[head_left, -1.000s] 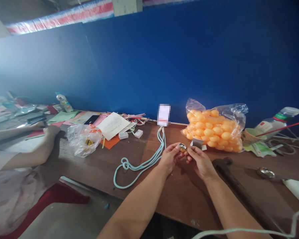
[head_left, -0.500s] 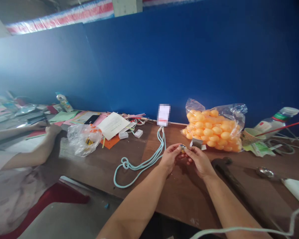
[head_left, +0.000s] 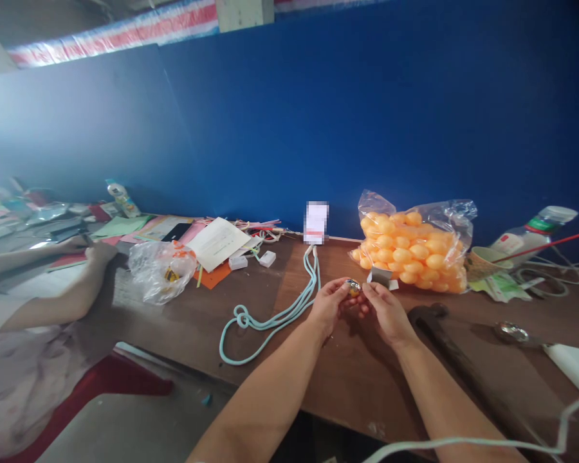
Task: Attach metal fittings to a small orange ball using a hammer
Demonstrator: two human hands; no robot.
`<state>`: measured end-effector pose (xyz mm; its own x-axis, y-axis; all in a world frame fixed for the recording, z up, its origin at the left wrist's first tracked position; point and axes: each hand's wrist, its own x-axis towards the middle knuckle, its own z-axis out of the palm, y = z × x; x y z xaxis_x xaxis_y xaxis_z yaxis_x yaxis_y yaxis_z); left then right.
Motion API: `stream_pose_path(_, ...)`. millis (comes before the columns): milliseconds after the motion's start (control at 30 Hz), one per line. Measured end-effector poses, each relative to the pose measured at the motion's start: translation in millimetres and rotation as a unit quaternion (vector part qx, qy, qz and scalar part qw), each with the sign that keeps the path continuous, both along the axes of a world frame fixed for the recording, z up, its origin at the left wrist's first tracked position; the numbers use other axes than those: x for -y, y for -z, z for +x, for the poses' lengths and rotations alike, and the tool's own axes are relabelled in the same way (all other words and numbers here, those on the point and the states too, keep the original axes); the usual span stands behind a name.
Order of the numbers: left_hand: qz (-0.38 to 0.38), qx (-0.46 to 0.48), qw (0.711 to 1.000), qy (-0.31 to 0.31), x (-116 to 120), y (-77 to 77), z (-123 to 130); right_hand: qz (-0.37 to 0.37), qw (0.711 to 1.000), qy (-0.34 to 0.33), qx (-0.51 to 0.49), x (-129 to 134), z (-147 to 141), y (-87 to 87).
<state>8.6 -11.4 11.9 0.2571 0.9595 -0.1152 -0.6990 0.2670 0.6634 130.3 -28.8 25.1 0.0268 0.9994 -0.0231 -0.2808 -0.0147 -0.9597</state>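
In front of me over the table, my left hand (head_left: 327,308) pinches a small round object (head_left: 352,287) with shiny silver foil on top and orange showing at its lower side. My right hand (head_left: 385,312) meets it from the right, thumb and fingertips closed at its edge. The fingers hide the object's underside. Just beyond my hands lies a small grey and white card-like piece (head_left: 381,277), and behind that a clear bag of orange balls (head_left: 415,251). Another shiny silver object (head_left: 511,332) rests on the table to the right.
A pale blue cord (head_left: 265,328) loops across the wooden table (head_left: 270,289). Left of it are a crumpled plastic bag (head_left: 161,270), papers (head_left: 219,244) and another person's arms (head_left: 72,283). A paper cup (head_left: 487,262) and a bottle (head_left: 543,228) stand at the right.
My right thumb and fingertips have shifted slightly right, and more of the foil-topped object shows between my hands. The other things stay where they were.
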Motion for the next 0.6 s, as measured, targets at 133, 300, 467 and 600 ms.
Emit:
stream_pose_path(133, 0.005, -0.013, 1.0, -0.01, 0.7, -0.7, 0.5, -0.01, 1.0, 0.002, 0.009, -1.5, 1.3, 3.0)
stream_pose_path(300, 0.006, -0.035, 0.999, -0.024, 1.0, 3.1, 2.2, 0.009, 0.998, 0.006, 0.059, -6.1, 4.1, 11.7)
stream_pose_path(467, -0.014, -0.042, 0.999, -0.023, 0.6, 3.9, 3.2, 0.02, 0.996, 0.004, 0.087, -7.4, 4.6, 14.7)
stream_pose_path(600, -0.019, 0.002, 1.0, -0.005, -2.5, 3.4, 1.9, 0.05, 0.989, 0.022, 0.134, -3.5, 4.7, 7.6)
